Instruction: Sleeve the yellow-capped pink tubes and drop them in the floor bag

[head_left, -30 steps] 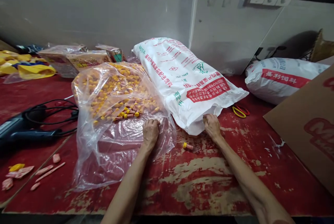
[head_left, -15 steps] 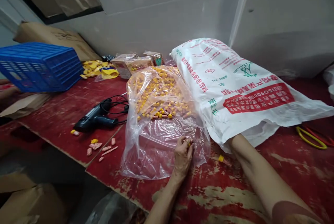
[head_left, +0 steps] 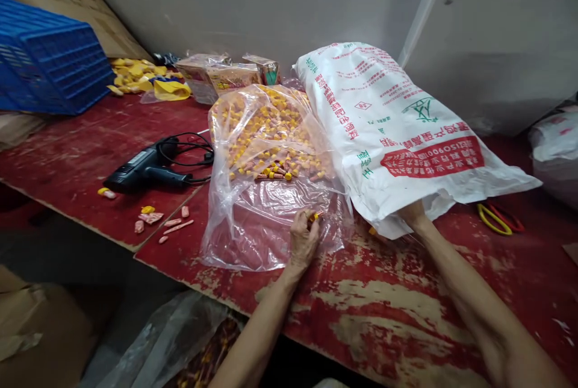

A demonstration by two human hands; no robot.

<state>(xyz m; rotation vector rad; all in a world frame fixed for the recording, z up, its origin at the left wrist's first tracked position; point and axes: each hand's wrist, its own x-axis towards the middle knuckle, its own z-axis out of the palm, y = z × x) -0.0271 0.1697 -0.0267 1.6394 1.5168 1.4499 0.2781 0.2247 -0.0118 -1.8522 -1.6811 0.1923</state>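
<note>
My left hand [head_left: 303, 237] rests at the near right part of a clear plastic bag [head_left: 262, 225], its fingers closed on a small yellow-capped pink piece [head_left: 315, 217]. Many such yellow and pink pieces [head_left: 271, 129] fill the far half of that bag. My right hand [head_left: 413, 214] reaches into the mouth of a large white woven sack [head_left: 374, 117] with red and green print; its fingers are hidden inside. The sack lies on its side, right of the clear bag.
A black heat gun [head_left: 149, 168] with its cord and several loose pink pieces [head_left: 151, 218] lie left. Farther back are a blue crate [head_left: 49, 56], yellow packets [head_left: 135, 73] and small boxes [head_left: 235, 75]. Yellow-and-red-handled scissors [head_left: 494, 219] lie right. A cardboard box [head_left: 40, 328] stands below the red table [head_left: 388, 309].
The whole view has shifted, so the table items appear higher. My right hand remains in the sack, its wrist a little more visible. My left hand still holds a piece over the clear bag.
</note>
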